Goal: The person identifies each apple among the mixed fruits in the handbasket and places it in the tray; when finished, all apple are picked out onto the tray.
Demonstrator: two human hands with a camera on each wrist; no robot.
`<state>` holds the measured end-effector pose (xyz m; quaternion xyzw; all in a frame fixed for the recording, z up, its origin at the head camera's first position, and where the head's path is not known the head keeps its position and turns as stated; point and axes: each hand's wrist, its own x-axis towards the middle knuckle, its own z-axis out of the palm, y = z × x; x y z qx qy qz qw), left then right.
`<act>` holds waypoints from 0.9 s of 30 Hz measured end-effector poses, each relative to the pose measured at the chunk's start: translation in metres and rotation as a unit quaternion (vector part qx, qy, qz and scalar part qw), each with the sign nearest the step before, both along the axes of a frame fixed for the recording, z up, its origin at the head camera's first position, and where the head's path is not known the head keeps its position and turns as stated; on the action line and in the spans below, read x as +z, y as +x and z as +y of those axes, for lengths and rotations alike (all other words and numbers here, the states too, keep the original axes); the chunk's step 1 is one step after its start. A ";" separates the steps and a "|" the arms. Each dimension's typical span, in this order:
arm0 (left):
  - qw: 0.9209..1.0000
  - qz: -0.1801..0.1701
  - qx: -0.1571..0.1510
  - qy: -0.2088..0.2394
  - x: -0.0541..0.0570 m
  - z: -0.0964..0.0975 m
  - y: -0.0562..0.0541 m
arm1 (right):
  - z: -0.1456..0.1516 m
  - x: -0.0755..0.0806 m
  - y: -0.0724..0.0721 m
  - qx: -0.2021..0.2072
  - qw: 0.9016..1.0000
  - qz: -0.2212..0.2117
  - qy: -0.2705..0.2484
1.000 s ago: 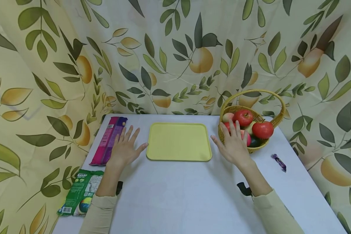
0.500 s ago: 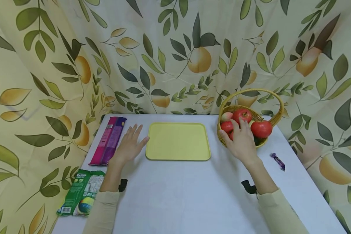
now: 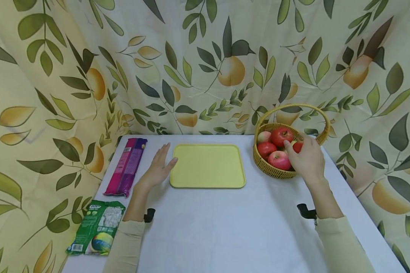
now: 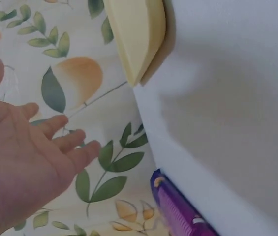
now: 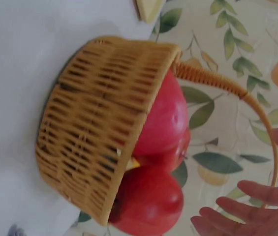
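Note:
My right hand hovers over the right side of a wicker basket, its fingers loosely bent above a red apple that it partly hides. In the right wrist view a gap shows between these fingers and the red apple at the basket's rim. More apples fill the basket, among them a pink-red apple. My left hand, fingers extended and holding nothing, is raised between a yellow tray and a pink-and-purple packet. Its spread fingers also show in the left wrist view.
A green packet lies at the table's left edge, near the left forearm. The basket's tall handle arches over the fruit. Behind the white table hangs a leaf-and-fruit patterned curtain.
My right hand has moved rightward across the basket to the apple at its right side, uncovering the front apples. My left hand has shifted slightly right, toward the tray.

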<state>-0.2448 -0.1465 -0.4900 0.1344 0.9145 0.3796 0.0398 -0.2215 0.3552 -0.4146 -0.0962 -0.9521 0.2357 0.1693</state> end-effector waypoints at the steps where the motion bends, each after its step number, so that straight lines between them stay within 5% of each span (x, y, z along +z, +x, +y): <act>1: 1.000 -0.005 -0.003 0.015 0.000 0.000 0.000 | 0.004 0.002 -0.001 -0.004 1.000 0.002 -0.003; 8: 0.994 0.001 0.000 0.111 -0.007 0.004 -0.010 | 0.037 0.014 -0.001 -0.064 0.996 -0.011 -0.066; 12: 0.982 -0.021 0.029 0.188 -0.013 0.002 -0.017 | 0.054 0.015 -0.003 -0.080 0.992 -0.001 -0.096; 16: 0.957 -0.062 0.041 0.282 -0.018 0.000 -0.022 | 0.072 0.011 -0.007 -0.090 0.990 -0.005 -0.112; 22: 0.925 -0.096 0.082 0.358 -0.027 0.001 -0.030 | 0.087 0.003 -0.012 -0.085 0.984 -0.022 -0.156; 27: 0.866 -0.130 0.146 0.461 -0.030 0.010 -0.037 | 0.091 -0.002 -0.015 -0.087 0.961 -0.037 -0.259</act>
